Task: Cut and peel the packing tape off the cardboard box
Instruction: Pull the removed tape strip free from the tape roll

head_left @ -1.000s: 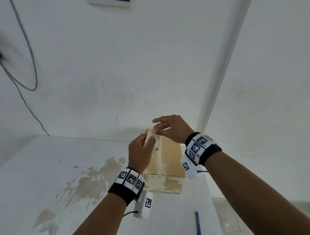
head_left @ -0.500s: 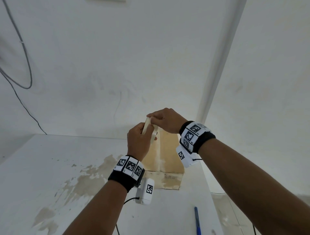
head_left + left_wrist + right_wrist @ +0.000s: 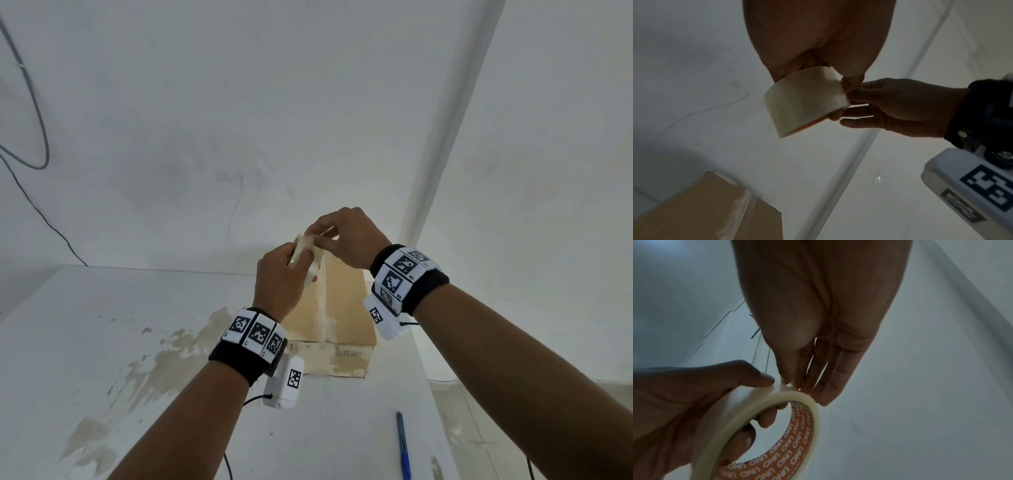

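Observation:
My left hand grips a roll of pale packing tape held up in the air, with fingers through its orange core and the thumb on the outer face. My right hand comes from the right and pinches the roll's top edge between thumb and fingertips. In the left wrist view the tape roll shows its broad pale face, with the right hand beside it. The cardboard box stands on the table right behind and below both hands, a strip of tape along its top seam.
The white table has brown worn patches left of the box. A blue pen-like tool lies near the table's right front edge. White walls and a pipe stand close behind. A black cable hangs on the left wall.
Both hands have stayed together above the box with the roll. The right hand's outstretched fingers have curled down onto the roll's top edge.

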Motion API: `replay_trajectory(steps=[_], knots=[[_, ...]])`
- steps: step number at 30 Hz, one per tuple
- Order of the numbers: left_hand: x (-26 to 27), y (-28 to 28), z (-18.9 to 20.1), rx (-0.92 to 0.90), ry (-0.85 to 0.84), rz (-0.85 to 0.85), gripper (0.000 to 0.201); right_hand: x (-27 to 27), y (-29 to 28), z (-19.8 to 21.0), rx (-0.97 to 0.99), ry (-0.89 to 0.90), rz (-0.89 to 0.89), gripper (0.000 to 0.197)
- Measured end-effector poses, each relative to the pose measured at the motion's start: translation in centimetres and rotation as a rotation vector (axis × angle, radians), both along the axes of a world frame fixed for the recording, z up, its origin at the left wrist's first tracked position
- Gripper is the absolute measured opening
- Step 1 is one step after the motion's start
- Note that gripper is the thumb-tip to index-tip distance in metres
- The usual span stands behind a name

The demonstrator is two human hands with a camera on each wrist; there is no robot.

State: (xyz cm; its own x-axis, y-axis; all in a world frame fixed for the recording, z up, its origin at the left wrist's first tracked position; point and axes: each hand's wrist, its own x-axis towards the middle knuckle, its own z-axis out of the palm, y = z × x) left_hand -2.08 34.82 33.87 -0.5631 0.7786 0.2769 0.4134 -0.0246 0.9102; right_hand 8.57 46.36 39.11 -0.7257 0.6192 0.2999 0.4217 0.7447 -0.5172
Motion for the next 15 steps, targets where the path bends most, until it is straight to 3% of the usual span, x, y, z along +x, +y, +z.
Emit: replay_trajectory(steps=[5, 8, 10, 15], knots=[[0.0, 0.0, 0.5, -0.003, 0.018, -0.015, 0.031, -0.1, -0.1, 0.3, 0.007, 0.056, -0.028, 0.009], [0.1, -0.1, 0.9, 0.018, -0.053, -0.071, 0.031, -0.3, -0.4, 0.6, 0.032, 0.066, -0.044, 0.010], [0.2, -0.3, 1.0, 0.033, -0.111, -0.137, 0.029, -0.4, -0.6, 0.9, 0.075, 0.028, -0.051, 0.012], [0.0, -0.8, 1.3, 0.014, -0.071, -0.192, 0.025, -0.4, -1.2, 1.5, 0.145, -0.090, -0.067, 0.018]])
